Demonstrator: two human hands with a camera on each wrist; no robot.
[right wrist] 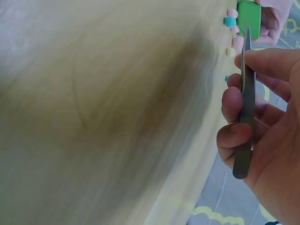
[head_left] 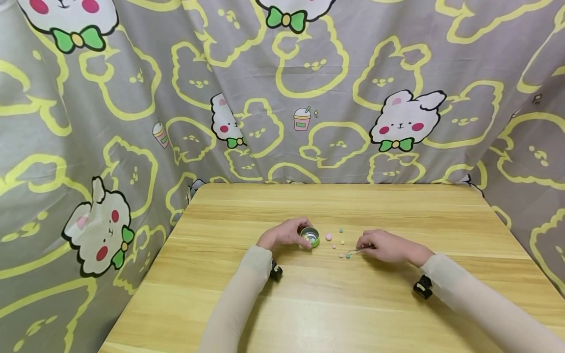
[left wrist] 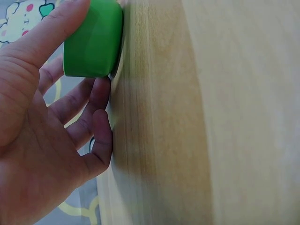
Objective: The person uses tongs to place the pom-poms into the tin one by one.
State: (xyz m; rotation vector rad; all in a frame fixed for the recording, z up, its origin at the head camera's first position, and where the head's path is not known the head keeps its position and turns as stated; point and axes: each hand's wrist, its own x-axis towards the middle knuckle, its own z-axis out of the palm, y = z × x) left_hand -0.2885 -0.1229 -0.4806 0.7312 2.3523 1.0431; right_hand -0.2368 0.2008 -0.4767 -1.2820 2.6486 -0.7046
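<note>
My left hand (head_left: pixel 287 233) holds a small round green tin (head_left: pixel 315 243) on the table, thumb on the near side and fingers behind it. Inside the tin's shiny interior something pale yellow shows, too small to make out. My right hand (head_left: pixel 387 246) grips metal tweezers (right wrist: pixel 248 103), which point left. Their tips are close to a teal pom-pom-like ball (head_left: pixel 347 256); whether they touch it I cannot tell. Between tin and right hand lie several more little balls, among them a larger pink ball (head_left: pixel 328 237), a yellow ball (head_left: pixel 342 242) and another teal ball (head_left: pixel 341 230).
The wooden table (head_left: pixel 335 304) reaches back to a grey patterned curtain (head_left: pixel 265 162), which also hangs along the left and right sides. A black wrist device (head_left: pixel 275 271) sits on the left forearm, and a similar black device (head_left: pixel 423 287) on the right.
</note>
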